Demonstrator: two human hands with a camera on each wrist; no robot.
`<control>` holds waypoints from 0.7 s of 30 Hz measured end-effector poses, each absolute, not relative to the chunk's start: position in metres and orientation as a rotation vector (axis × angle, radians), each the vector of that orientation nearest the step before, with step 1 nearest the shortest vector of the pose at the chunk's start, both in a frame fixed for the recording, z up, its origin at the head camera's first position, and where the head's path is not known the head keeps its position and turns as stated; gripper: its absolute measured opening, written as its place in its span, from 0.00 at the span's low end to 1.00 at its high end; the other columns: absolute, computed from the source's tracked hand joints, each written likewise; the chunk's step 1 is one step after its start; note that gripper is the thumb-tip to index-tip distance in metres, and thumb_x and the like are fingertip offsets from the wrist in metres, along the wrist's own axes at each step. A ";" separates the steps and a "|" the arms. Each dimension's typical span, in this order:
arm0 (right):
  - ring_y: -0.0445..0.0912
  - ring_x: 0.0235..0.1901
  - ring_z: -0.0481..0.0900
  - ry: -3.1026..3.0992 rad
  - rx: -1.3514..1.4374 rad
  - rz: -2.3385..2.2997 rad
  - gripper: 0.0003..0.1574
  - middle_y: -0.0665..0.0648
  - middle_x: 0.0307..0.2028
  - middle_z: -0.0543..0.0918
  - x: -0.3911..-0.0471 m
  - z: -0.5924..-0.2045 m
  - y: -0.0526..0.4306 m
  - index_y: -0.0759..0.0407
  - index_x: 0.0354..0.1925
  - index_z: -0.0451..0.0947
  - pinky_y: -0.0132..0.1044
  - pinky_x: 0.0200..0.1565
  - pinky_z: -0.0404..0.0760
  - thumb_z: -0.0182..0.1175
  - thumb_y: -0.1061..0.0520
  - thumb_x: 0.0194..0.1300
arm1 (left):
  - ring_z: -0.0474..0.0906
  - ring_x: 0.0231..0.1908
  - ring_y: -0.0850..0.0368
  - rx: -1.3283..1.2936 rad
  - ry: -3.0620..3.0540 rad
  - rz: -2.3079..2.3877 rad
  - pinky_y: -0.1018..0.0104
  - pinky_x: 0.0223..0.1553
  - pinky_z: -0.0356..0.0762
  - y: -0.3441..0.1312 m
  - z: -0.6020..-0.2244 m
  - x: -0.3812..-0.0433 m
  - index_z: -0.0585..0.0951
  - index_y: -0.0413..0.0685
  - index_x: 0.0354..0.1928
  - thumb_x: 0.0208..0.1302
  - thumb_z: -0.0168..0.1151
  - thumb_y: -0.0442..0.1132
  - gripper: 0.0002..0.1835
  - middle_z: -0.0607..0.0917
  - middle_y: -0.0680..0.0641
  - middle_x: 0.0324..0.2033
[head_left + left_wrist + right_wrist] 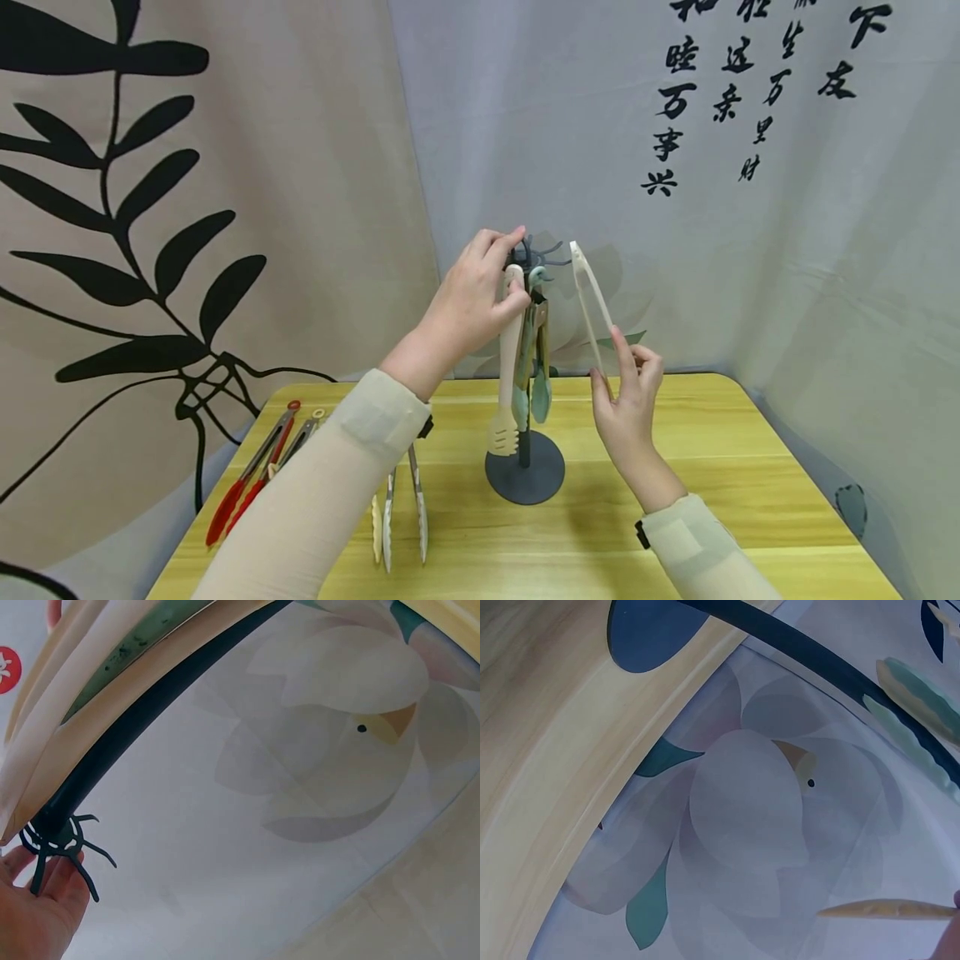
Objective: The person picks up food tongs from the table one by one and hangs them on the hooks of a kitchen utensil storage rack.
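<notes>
My left hand (pixel 476 287) grips the top of a dark utensil rack (pixel 525 483), its fingers around the hooks (pixel 64 855). Cream tongs (pixel 508 358) with a slotted end hang beside the left thumb. Teal-ended tongs (pixel 541 392) hang just right of them, close to the post. To the right of the rack, my right hand (pixel 630 392) pinches cream tongs (pixel 595 292) near their lower end. These stand nearly upright, hinge end up, with their two arms spread slightly. Their tan tip (pixel 889 909) shows beside the right fingers in the right wrist view.
Red-ended tongs (pixel 247 483) lie at the left of the wooden table (pixel 675 467). Metal tongs with pale ends (pixel 420 517) lie nearer the middle, partly hidden by my left sleeve (pixel 322 500). A printed curtain (pixel 525 108) hangs behind the table.
</notes>
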State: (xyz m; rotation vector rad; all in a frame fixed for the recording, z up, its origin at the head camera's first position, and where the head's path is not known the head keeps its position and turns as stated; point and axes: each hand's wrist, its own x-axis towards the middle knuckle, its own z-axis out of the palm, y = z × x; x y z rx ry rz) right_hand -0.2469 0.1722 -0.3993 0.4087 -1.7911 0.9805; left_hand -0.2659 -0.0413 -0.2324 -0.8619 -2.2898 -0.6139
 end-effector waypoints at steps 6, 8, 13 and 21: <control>0.56 0.43 0.58 -1.792 0.407 0.971 0.43 0.70 0.46 0.62 -0.248 -0.400 0.171 0.54 0.66 0.65 0.42 0.43 0.58 0.61 0.74 0.54 | 0.66 0.41 0.58 -0.871 -2.278 -0.604 0.64 0.42 0.69 -0.042 -0.233 -0.267 0.63 0.47 0.70 0.55 0.46 0.40 0.35 0.72 0.46 0.52; 0.55 0.43 0.59 -1.794 0.407 0.973 0.43 0.70 0.46 0.62 -0.249 -0.401 0.171 0.53 0.66 0.65 0.42 0.43 0.58 0.61 0.74 0.54 | 0.66 0.41 0.58 -0.873 -2.277 -0.602 0.64 0.42 0.69 -0.042 -0.233 -0.267 0.63 0.47 0.70 0.55 0.46 0.40 0.35 0.72 0.46 0.52; 0.56 0.43 0.59 -1.807 0.405 0.976 0.43 0.69 0.46 0.63 -0.251 -0.401 0.168 0.52 0.66 0.66 0.42 0.43 0.58 0.61 0.74 0.54 | 0.66 0.41 0.58 -0.867 -2.284 -0.602 0.64 0.43 0.69 -0.042 -0.233 -0.267 0.62 0.47 0.70 0.55 0.46 0.40 0.35 0.72 0.47 0.53; 0.56 0.42 0.59 -1.820 0.399 0.971 0.43 0.68 0.46 0.62 -0.251 -0.402 0.165 0.52 0.66 0.66 0.42 0.42 0.58 0.61 0.74 0.54 | 0.66 0.41 0.58 -0.864 -2.286 -0.608 0.64 0.43 0.69 -0.042 -0.233 -0.267 0.62 0.47 0.70 0.55 0.47 0.40 0.35 0.72 0.46 0.53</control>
